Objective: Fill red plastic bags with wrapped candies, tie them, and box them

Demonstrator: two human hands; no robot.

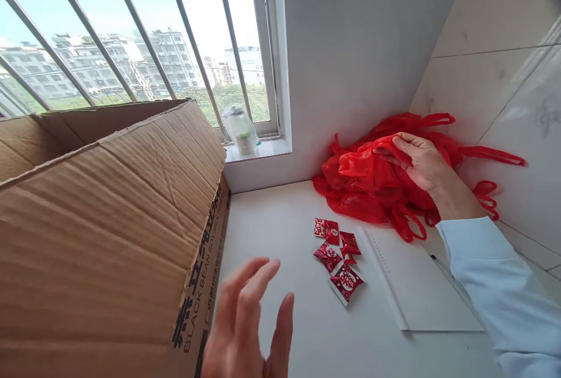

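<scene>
A heap of thin red plastic bags [363, 191] lies against the wall at the back right, its loop handles sticking out. My right hand [418, 159] pinches a fold of one red bag between thumb and fingers at the top of the heap. Lower in view, my left hand [249, 325] hovers over the white table with fingers apart and nothing in them. Several small red packets [347, 281] with white print lie between my hands, in front of the bags.
A large open cardboard box [109, 220] with printed lettering fills the left side. A white sheet or notebook [421, 284] and a dark-tipped pen [442, 267] lie at right. A bagged cup [242, 131] stands on the sill of a barred window.
</scene>
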